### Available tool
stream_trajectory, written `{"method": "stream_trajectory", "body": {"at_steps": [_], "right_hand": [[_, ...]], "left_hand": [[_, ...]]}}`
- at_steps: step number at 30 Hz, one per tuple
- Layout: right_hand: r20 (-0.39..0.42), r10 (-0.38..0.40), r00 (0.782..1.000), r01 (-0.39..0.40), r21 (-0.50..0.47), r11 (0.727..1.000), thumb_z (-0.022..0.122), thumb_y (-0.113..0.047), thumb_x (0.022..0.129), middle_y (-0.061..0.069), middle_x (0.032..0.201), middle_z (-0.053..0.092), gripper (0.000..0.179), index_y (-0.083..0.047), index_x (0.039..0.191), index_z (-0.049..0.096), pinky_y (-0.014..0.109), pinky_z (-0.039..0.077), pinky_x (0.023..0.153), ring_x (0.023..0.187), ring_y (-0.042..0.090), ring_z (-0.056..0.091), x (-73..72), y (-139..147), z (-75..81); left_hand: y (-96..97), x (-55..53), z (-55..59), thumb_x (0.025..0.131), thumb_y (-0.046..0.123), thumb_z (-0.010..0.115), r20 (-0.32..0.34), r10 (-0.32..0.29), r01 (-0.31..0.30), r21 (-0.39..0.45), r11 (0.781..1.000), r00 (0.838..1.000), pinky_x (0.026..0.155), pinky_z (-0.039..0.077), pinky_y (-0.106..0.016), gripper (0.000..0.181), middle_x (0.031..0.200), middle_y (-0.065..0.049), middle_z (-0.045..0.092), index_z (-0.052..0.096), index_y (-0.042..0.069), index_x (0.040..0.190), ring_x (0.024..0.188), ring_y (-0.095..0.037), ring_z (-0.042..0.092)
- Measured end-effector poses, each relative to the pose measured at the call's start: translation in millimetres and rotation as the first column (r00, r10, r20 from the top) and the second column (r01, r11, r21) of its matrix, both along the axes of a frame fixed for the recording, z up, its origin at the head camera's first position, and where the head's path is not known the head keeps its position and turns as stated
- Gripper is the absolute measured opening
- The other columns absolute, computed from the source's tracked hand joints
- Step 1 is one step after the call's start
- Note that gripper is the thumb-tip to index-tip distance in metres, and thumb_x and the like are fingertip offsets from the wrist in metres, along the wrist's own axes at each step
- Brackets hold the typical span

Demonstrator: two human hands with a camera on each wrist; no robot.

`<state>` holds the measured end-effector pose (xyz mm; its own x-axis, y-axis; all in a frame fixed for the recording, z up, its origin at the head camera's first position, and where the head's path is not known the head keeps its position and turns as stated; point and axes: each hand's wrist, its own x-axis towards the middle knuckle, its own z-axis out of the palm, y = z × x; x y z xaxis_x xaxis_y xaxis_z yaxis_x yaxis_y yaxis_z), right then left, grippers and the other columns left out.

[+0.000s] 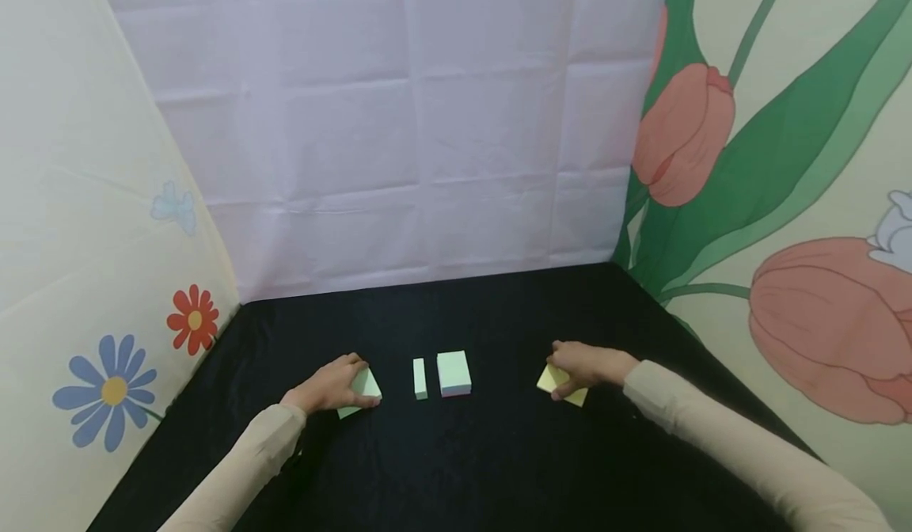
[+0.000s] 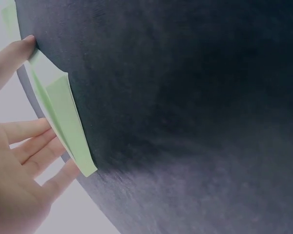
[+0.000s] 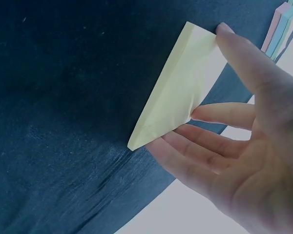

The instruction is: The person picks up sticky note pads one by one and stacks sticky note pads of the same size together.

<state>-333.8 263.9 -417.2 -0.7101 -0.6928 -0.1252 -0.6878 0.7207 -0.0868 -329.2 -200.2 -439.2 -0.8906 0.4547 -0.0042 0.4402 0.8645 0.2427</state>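
Note:
Thumb and fingertips of my left hand grip a light green sticky note pad by its edges, near the black cloth. In the left wrist view, the pad looks slanted, with its thick side showing. On the other side, my right hand holds a pale yellow sticky note pad between thumb and fingers. Seen from the right wrist, the yellow pad has one long edge facing away from the palm. Each hand partly covers its pad in the head view.
Between the hands, a narrow light green strip lies beside a block of stacked notes, green on top with pink low down. The block's pink and blue layers show at the right wrist. Black cloth covers the table; a white sheet hangs behind.

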Motion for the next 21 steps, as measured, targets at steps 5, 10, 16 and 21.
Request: {"method": "stream_trajectory", "body": {"at_steps": [5, 10, 16, 21], "right_hand": [[-0.024, 0.029, 0.999, -0.030, -0.026, 0.999, 0.082, -0.035, 0.079, 0.000, 0.081, 0.046, 0.040, -0.002, 0.092, 0.065, 0.028, 0.040, 0.059, 0.068, 0.011, 0.043, -1.3, 1.4, 0.2], [-0.036, 0.021, 0.999, -0.023, -0.040, 0.999, 0.083, -0.036, 0.077, -0.001, 0.081, 0.048, 0.040, -0.004, 0.091, 0.064, 0.028, 0.041, 0.058, 0.068, 0.011, 0.044, -2.2, 1.8, 0.4], [-0.020, -0.011, 1.000, 0.010, -0.041, 0.999, 0.082, -0.035, 0.077, 0.001, 0.084, 0.049, 0.041, -0.004, 0.095, 0.063, 0.028, 0.043, 0.060, 0.070, 0.011, 0.046, -1.2, 0.0, -1.1], [0.001, -0.040, 0.999, 0.040, -0.038, 0.998, 0.081, -0.033, 0.077, 0.002, 0.085, 0.049, 0.041, -0.004, 0.098, 0.061, 0.028, 0.043, 0.060, 0.070, 0.012, 0.046, -0.2, -2.0, -1.4]], "left_hand": [[1.0, 0.0, 1.5, 0.080, 0.047, 0.079, 0.013, 0.011, -0.011, 0.004, 1.000, 1.000, 0.073, 0.047, -0.039, 0.070, 0.116, -0.013, 0.057, 0.060, -0.003, 0.125, 0.090, -0.022, 0.051], [1.1, -0.4, 1.4, 0.080, 0.047, 0.079, 0.008, 0.017, -0.017, 0.001, 1.000, 1.000, 0.074, 0.048, -0.039, 0.070, 0.117, -0.013, 0.057, 0.060, -0.003, 0.125, 0.091, -0.022, 0.051], [1.0, 0.6, 0.8, 0.079, 0.048, 0.079, 0.012, 0.022, -0.022, 0.006, 1.000, 1.000, 0.072, 0.048, -0.039, 0.070, 0.116, -0.012, 0.057, 0.061, -0.003, 0.125, 0.090, -0.022, 0.051], [1.2, 0.5, 0.8, 0.080, 0.048, 0.079, 0.014, 0.020, -0.020, 0.003, 1.000, 1.000, 0.072, 0.048, -0.038, 0.070, 0.116, -0.012, 0.057, 0.060, -0.003, 0.125, 0.090, -0.022, 0.051]]}}
